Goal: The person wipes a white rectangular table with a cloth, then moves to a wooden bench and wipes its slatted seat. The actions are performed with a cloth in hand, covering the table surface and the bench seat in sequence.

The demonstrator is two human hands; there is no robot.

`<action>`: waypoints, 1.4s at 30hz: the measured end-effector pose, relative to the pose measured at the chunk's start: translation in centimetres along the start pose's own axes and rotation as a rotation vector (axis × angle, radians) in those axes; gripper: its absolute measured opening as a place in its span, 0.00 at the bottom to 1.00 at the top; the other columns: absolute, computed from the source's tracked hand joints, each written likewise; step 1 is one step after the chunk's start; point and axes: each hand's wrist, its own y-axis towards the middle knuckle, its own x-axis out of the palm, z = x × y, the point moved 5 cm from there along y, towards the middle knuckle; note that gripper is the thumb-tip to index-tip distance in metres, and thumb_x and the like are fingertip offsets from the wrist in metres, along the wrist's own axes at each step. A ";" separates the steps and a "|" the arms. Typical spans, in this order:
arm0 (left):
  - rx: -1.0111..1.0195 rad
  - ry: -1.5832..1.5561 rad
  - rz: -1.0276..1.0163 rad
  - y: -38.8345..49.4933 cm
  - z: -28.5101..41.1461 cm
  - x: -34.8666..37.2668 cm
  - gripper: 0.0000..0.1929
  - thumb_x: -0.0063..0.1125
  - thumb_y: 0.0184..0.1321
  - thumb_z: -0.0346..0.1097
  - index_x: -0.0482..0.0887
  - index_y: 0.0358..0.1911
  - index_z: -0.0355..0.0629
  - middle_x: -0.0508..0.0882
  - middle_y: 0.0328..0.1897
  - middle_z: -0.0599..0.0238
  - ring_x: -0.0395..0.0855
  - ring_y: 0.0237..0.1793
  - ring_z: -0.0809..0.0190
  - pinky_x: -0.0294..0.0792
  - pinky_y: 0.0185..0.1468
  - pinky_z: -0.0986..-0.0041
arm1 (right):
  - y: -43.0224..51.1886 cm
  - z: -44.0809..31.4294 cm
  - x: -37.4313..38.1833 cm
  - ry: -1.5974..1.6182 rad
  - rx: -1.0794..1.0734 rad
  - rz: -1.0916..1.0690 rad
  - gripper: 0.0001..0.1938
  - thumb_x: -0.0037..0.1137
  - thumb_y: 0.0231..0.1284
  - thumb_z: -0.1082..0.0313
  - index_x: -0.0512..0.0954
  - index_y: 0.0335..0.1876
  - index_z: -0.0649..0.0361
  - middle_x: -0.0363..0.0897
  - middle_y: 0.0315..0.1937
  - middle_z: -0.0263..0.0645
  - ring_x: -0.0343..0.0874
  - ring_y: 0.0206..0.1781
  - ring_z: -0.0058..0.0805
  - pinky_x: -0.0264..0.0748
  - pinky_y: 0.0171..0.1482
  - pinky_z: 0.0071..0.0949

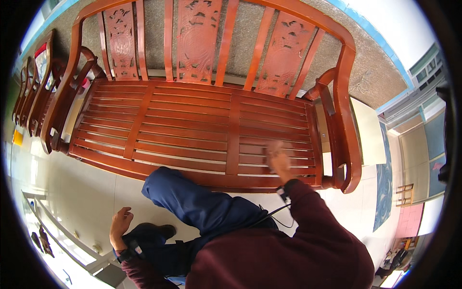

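A long reddish-brown wooden bench (184, 126) with a slatted seat and carved back panels stretches before me. My right hand (278, 157) is over the slats at the seat's right end, blurred by motion. Whether it holds anything, such as a cloth, I cannot make out. Down at the left, my left hand (121, 223) hangs beside my leg with nothing in it, its fingers loosely bent and somewhat apart. One knee in blue trousers (202, 206) reaches the front rail of the seat. Each wrist wears a dark strap, and a black cable (270, 215) runs by the right one.
Wooden armchairs (39, 90) stand beyond the bench's left arm. A pale cabinet or table (368, 133) adjoins its right arm, with a blue patterned mat (383, 184) farther right. Behind my left hand is a glass-topped low table (61, 234) bearing dark objects. A small wooden chair (405, 195) stands far right.
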 end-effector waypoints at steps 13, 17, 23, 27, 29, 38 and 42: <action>-0.137 -0.112 -0.050 0.7 -1.4 0.3 0.22 0.60 0.65 0.36 0.84 0.60 0.34 0.92 0.43 0.48 0.94 0.44 0.55 0.82 0.48 0.65 | 0.7 -3.3 -10.0 0.092 -0.018 -0.425 0.26 0.58 0.69 0.42 0.83 0.53 0.60 0.87 0.47 0.58 0.88 0.50 0.57 0.83 0.51 0.51; -0.189 -0.126 -0.073 1.0 -1.6 0.5 0.22 0.59 0.65 0.35 0.84 0.61 0.34 0.92 0.44 0.50 0.94 0.44 0.56 0.83 0.41 0.67 | 7.5 2.3 -23.6 -0.376 -0.204 0.495 0.19 0.54 0.72 0.46 0.82 0.47 0.56 0.87 0.43 0.49 0.88 0.42 0.48 0.83 0.40 0.46; -0.285 -0.226 -0.075 0.2 -4.1 0.7 0.22 0.59 0.66 0.35 0.82 0.62 0.33 0.91 0.45 0.51 0.94 0.43 0.56 0.84 0.41 0.66 | 17.1 13.3 -39.3 -0.267 0.185 0.765 0.19 0.54 0.75 0.46 0.80 0.60 0.47 0.84 0.51 0.47 0.84 0.53 0.55 0.81 0.50 0.54; -0.340 -0.315 -0.053 -1.8 -6.1 0.8 0.21 0.57 0.69 0.35 0.80 0.63 0.36 0.90 0.46 0.55 0.93 0.44 0.57 0.84 0.42 0.65 | 20.9 16.8 -40.3 -0.361 0.207 0.658 0.18 0.59 0.72 0.49 0.80 0.59 0.49 0.84 0.52 0.48 0.84 0.54 0.56 0.81 0.53 0.54; -0.372 -0.346 -0.018 -3.1 -6.6 0.9 0.20 0.56 0.70 0.36 0.80 0.63 0.37 0.89 0.46 0.56 0.92 0.45 0.57 0.84 0.43 0.65 | 23.0 18.1 -39.4 -0.404 0.181 0.661 0.17 0.61 0.71 0.51 0.80 0.59 0.49 0.84 0.52 0.49 0.84 0.54 0.57 0.82 0.54 0.54; -0.471 -0.441 0.078 -6.3 -5.6 0.7 0.20 0.56 0.70 0.35 0.80 0.63 0.35 0.90 0.46 0.55 0.92 0.45 0.57 0.84 0.43 0.65 | 23.5 20.8 -28.3 -0.425 -0.107 0.379 0.22 0.59 0.71 0.63 0.74 0.69 0.46 0.80 0.61 0.52 0.79 0.63 0.55 0.75 0.66 0.51; -0.438 -0.420 0.033 -3.4 -4.6 0.7 0.20 0.56 0.71 0.36 0.80 0.63 0.36 0.89 0.47 0.57 0.92 0.46 0.58 0.84 0.44 0.65 | 17.8 23.8 -28.5 -0.472 0.025 0.330 0.21 0.56 0.73 0.62 0.76 0.69 0.44 0.81 0.59 0.46 0.81 0.60 0.54 0.78 0.61 0.50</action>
